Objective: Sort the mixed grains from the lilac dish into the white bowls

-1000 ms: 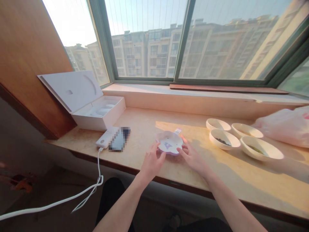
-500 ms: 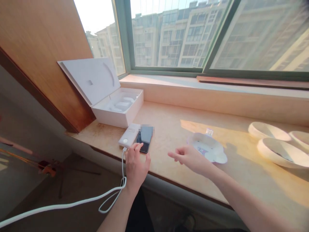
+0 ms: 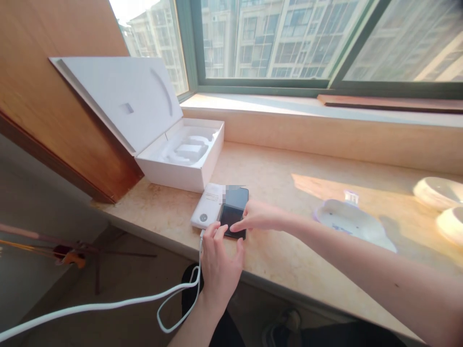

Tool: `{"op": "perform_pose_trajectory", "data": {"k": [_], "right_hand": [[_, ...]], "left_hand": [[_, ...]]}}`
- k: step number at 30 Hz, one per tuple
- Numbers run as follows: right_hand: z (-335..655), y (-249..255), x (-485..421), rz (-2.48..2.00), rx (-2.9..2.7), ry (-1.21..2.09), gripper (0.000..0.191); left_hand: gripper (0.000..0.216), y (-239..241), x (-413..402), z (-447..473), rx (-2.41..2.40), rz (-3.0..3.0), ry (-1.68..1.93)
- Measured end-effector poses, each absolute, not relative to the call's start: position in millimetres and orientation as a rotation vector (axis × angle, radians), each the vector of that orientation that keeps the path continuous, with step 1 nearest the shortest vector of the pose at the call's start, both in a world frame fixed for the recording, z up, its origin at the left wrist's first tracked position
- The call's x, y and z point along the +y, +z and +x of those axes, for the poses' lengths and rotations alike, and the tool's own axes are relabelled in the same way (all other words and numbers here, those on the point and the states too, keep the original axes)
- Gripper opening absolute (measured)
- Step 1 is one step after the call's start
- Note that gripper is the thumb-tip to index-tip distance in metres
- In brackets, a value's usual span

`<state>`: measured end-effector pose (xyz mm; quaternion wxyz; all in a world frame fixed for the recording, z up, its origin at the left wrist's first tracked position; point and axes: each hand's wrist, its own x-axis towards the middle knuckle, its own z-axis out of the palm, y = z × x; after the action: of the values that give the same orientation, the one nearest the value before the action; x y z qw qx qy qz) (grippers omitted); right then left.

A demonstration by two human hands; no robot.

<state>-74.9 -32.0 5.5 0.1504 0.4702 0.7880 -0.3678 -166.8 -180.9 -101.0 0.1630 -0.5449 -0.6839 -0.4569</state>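
Observation:
A dark smartphone (image 3: 234, 215) lies flat on the ledge, its right side close against my right hand (image 3: 262, 215). The thumb of that hand reaches over the lower screen, and its other fingers are curled at the phone's right edge. My left hand (image 3: 221, 258) is open at the near end, fingertips by the phone's lower left corner and the cable plug. Left of the phone, touching or almost touching it, is a white power bank (image 3: 207, 206) with a round dark spot. A white cable (image 3: 199, 255) runs from its near end past my left wrist.
An open white box (image 3: 171, 174) with a moulded insert stands behind, its lid leaning on the wooden panel. A cloud-shaped dish (image 3: 356, 224) and pale bowls (image 3: 439, 190) are on the right of the ledge (image 3: 275, 262). The window (image 3: 267, 43) is behind.
My right hand has moved left from beside the dish to the phone. My left hand stays at the phone's near end. The view has shifted down and closer.

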Motion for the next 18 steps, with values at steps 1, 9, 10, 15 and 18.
{"op": "perform_pose_trajectory", "data": {"k": [1,9,10,15,18], "right_hand": [[-76.4,6.1,-31.9,1.343,2.252,-1.059,0.050],[-83.9,1.3,-29.3,1.349,2.240,-0.985,0.047],[-84.6,0.0,-28.3,1.351,2.235,-0.981,0.046],[-86.7,-3.3,-22.2,1.349,2.193,-0.961,0.047],[-86.8,-3.5,-21.1,1.342,2.194,-0.957,0.047]], "left_hand": [[0.040,-101.5,-180.7,-166.9,-1.948,-1.549,-1.320],[0.039,-99.1,-180.6,-166.8,-1.939,-1.540,-1.385],[0.039,-98.6,-180.3,-166.2,-1.944,-1.537,-1.388],[0.039,-96.2,-179.0,-162.9,-1.982,-1.525,-1.384],[0.042,-95.4,-179.3,-161.0,-2.019,-1.538,-1.361]]}}
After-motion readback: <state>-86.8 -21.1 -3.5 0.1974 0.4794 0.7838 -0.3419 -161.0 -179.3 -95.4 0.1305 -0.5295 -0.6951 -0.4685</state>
